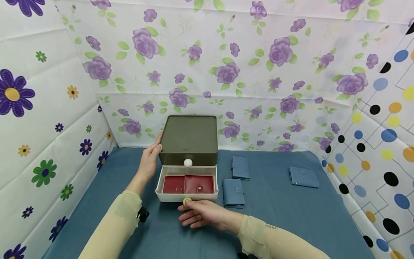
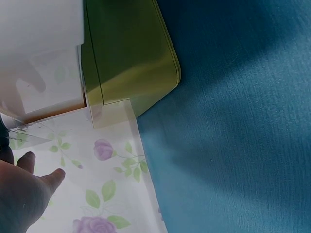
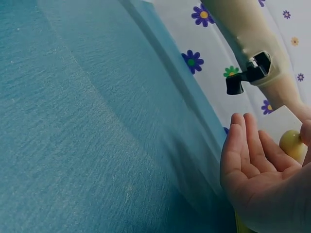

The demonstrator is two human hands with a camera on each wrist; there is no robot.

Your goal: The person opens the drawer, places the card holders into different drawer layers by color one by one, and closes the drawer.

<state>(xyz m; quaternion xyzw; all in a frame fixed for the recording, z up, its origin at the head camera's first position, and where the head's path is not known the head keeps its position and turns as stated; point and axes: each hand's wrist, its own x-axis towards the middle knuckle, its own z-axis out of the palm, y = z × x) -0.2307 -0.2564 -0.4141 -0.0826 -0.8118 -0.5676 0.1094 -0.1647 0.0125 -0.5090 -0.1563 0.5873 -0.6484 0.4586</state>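
Observation:
A dark olive box (image 1: 191, 135) with a white knob (image 1: 188, 163) stands above a pulled-out white drawer (image 1: 187, 197). Inside the drawer lie two red wallets, a left one (image 1: 173, 184) and a snap-fastened right one (image 1: 199, 184). My left hand (image 1: 149, 160) rests against the box's left side; its fingertips run behind the edge in the head view. With the thumb of my right hand (image 1: 205, 213) I touch the drawer's yellow knob (image 3: 290, 143), while the other fingers extend loosely, palm up, below it.
Right of the drawer are two blue wallets, an upper one (image 1: 240, 168) and a lower one (image 1: 233, 193). Another blue wallet (image 1: 303, 177) lies farther right. Flowered sheeting (image 1: 226, 75) rises behind the blue cloth (image 1: 275, 223), with patterned sheets on both sides.

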